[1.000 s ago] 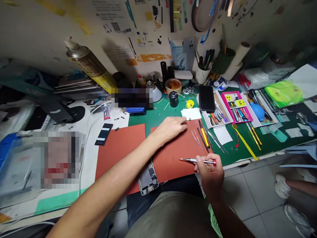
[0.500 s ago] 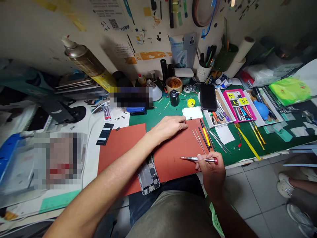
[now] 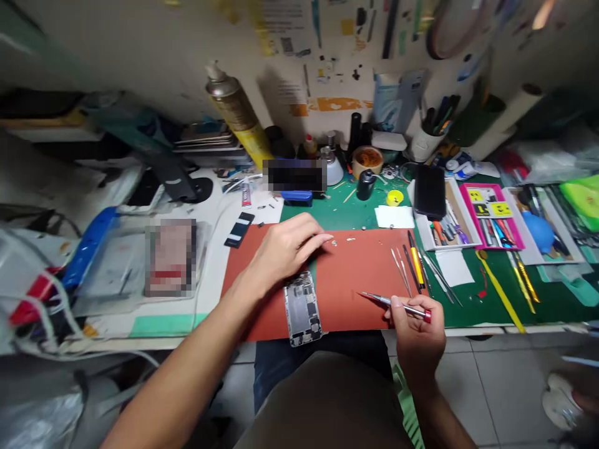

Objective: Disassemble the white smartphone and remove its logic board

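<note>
My left hand (image 3: 292, 246) hovers over the red-brown mat (image 3: 346, 274), its fingers loosely bent and apart, with nothing visible between them. Close to its fingertips lie tiny parts (image 3: 334, 243), too small to name. Below that hand an opened phone housing (image 3: 302, 315) rests at the mat's near edge, its inner components exposed and its top partly behind my wrist. On the right, my right hand (image 3: 418, 321) grips a slim silver screwdriver (image 3: 381, 299) with a red end cap, its tip pointing left above the mat.
Right of the mat lie tweezers (image 3: 401, 271), a yellow-black pen-like tool (image 3: 416, 268) and a yellow brush (image 3: 498, 287). Behind them stand tool trays (image 3: 496, 234) and a black phone (image 3: 429, 192). A white paper (image 3: 394, 217) is behind the mat; a spray can (image 3: 238, 115) leans further left.
My left hand has drawn back leftward from beside the white paper to above the phone housing, uncovering tiny parts. My right hand still holds the screwdriver. The camera view has turned left.
</note>
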`<state>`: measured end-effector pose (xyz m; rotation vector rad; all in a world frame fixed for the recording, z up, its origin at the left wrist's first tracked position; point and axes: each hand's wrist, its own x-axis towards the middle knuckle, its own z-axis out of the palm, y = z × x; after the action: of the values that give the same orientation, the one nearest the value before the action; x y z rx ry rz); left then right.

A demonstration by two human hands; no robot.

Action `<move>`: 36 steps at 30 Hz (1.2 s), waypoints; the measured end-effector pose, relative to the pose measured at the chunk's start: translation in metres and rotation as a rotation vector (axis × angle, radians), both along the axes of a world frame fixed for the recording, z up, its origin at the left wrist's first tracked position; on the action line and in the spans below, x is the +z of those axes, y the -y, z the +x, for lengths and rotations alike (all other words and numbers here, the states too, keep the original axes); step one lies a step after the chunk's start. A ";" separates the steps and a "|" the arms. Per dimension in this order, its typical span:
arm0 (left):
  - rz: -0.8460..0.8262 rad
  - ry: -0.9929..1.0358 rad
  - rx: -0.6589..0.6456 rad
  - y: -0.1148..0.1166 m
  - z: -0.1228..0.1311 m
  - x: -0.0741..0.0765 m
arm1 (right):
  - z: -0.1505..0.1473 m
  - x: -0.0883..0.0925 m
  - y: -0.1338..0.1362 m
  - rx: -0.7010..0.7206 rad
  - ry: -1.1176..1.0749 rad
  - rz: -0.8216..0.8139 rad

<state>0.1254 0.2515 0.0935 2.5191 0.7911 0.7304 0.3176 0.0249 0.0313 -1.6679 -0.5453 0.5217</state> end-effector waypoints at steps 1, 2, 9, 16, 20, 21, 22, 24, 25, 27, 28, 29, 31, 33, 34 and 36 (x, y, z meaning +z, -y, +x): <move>-0.008 0.042 0.088 0.012 -0.019 -0.001 | -0.001 -0.002 0.001 0.010 0.015 -0.005; -0.008 0.074 0.177 0.025 -0.038 -0.003 | -0.002 -0.004 0.001 0.028 0.024 0.000; 0.120 -0.081 0.195 0.134 -0.117 -0.049 | -0.023 0.001 -0.018 0.177 -0.089 0.017; 0.269 -0.166 0.005 0.170 -0.119 -0.072 | -0.048 0.010 -0.036 0.213 -0.347 0.034; 0.308 -0.141 -0.089 0.164 -0.125 -0.079 | -0.050 0.012 -0.029 0.180 -0.318 0.049; 0.313 -0.138 -0.099 0.163 -0.126 -0.080 | -0.050 0.012 -0.027 0.168 -0.311 0.047; 0.320 -0.139 -0.105 0.162 -0.128 -0.081 | -0.049 0.011 -0.025 0.155 -0.302 0.043; 0.341 -0.135 -0.110 0.160 -0.132 -0.081 | -0.047 0.009 -0.023 0.136 -0.284 0.035; 0.350 -0.134 -0.114 0.160 -0.135 -0.081 | -0.047 0.008 -0.022 0.131 -0.276 0.030; 0.358 -0.140 -0.123 0.159 -0.141 -0.080 | -0.047 0.006 -0.023 0.137 -0.261 0.017; 0.362 -0.146 -0.128 0.159 -0.144 -0.080 | -0.048 0.005 -0.023 0.146 -0.252 0.007; 0.368 -0.155 -0.132 0.159 -0.147 -0.079 | -0.048 0.004 -0.023 0.156 -0.242 -0.002; 0.383 -0.177 -0.133 0.159 -0.153 -0.080 | -0.049 0.005 -0.024 0.180 -0.212 -0.010; 0.392 -0.194 -0.122 0.161 -0.158 -0.082 | -0.047 0.006 -0.023 0.208 -0.172 -0.008; 0.389 -0.202 -0.117 0.162 -0.160 -0.084 | -0.046 0.007 -0.022 0.221 -0.148 -0.013; 0.378 -0.217 -0.105 0.163 -0.162 -0.089 | -0.042 0.008 -0.021 0.248 -0.108 -0.040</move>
<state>-0.0368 0.0881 0.0044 2.9951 0.6288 0.6257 0.2751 0.0457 0.0391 -1.6083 -0.6692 0.8030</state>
